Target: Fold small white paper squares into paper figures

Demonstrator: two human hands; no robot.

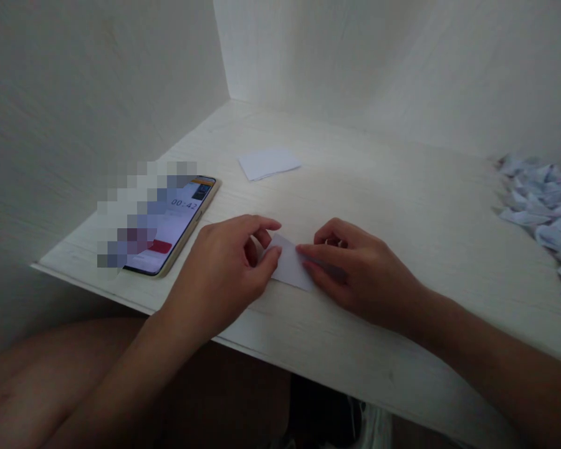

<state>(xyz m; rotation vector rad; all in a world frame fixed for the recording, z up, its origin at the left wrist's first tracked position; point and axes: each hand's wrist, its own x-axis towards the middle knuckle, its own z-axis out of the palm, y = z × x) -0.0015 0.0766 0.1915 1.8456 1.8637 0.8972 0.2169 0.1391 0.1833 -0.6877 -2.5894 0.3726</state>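
A small folded piece of white paper [290, 267] lies low over the white tabletop between my two hands. My left hand [236, 262] is at its left side, thumb against the paper and other fingers curled behind it; the index finger is lifted off. On the right side, my right hand [350, 262] pinches the paper's edge between thumb and index finger. Part of the paper is hidden by the fingers. Farther back lies a small stack of white paper [268, 163], apart from both hands.
A phone [168, 227] showing a timer lies left of my left hand, its screen partly blurred out. Many folded paper pieces [549, 212] are heaped at the right. Pale walls [355, 62] bound the table [402, 187] at the left and back. My leg is below the front edge.
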